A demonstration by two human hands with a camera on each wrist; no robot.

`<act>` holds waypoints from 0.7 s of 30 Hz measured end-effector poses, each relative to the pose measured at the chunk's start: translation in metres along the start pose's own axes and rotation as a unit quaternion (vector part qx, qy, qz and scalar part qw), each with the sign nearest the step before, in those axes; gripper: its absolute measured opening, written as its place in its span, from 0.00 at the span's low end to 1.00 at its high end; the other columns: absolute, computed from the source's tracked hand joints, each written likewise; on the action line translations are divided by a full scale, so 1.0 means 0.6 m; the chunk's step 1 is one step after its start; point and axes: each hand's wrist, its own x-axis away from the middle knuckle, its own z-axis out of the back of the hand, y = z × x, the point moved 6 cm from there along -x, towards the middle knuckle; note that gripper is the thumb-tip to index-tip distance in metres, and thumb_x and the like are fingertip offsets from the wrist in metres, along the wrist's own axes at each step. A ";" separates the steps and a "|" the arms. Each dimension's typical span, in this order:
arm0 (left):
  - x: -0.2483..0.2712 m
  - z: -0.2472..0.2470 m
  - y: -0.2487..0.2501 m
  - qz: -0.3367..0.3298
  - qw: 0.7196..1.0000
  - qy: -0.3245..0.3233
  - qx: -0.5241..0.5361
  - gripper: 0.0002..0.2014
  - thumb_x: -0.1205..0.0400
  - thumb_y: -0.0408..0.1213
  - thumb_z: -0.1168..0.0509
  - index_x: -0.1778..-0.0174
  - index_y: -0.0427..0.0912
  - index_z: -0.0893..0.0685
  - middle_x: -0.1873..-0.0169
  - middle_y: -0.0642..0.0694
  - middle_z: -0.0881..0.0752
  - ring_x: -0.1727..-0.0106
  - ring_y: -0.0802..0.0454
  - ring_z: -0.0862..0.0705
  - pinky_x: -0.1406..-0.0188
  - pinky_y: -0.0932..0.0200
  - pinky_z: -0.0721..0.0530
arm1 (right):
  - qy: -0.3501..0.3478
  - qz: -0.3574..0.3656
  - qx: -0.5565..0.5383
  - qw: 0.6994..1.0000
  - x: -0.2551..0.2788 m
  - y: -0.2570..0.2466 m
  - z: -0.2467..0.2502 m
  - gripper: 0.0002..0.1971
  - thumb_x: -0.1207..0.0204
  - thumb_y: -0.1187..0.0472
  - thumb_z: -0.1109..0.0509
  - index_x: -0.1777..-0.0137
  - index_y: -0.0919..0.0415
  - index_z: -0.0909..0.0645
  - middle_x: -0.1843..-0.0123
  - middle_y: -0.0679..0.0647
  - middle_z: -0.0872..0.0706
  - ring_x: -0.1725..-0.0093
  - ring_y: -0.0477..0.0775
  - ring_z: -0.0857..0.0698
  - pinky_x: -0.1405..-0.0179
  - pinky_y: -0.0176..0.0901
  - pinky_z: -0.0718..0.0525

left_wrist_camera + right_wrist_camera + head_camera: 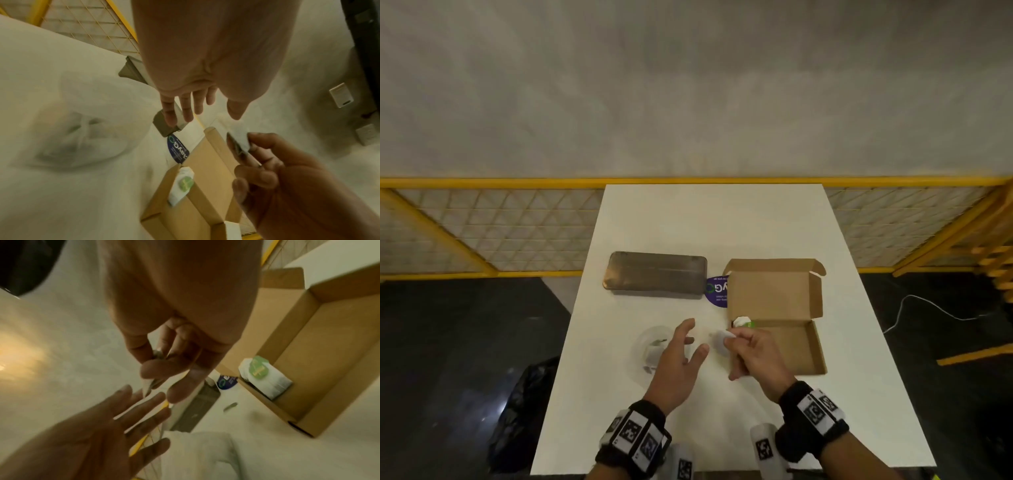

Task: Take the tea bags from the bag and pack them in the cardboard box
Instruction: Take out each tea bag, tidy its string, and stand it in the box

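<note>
An open cardboard box (791, 349) lies on the white table, lid flap up. One tea bag with a green tag (743, 322) leans in its near-left corner, also seen in the wrist views (183, 183) (265, 376). My right hand (751, 349) pinches a white tea bag (720, 339) (240, 139) just left of the box. My left hand (681, 356) hovers with fingers spread beside it, over a clear plastic bag (654, 349) (86, 129) that holds more tea bags.
A brown rectangular case (655, 274) lies behind the bag, with a purple round sticker (717, 291) between it and the box. The table's (722, 219) far half is bare. A yellow mesh fence stands beyond; a white cable lies on the dark floor at right.
</note>
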 end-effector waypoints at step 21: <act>0.046 -0.034 0.155 -0.005 0.973 -0.030 0.229 0.10 0.15 0.36 0.37 0.52 0.32 0.15 0.79 0.40 0.28 0.78 0.51 0.33 0.77 0.59 0.32 | -0.132 0.076 0.034 0.988 0.092 -0.039 0.021 0.07 0.19 0.69 0.31 0.46 0.63 0.14 0.54 0.62 0.10 0.79 0.46 0.18 0.80 0.40 0.18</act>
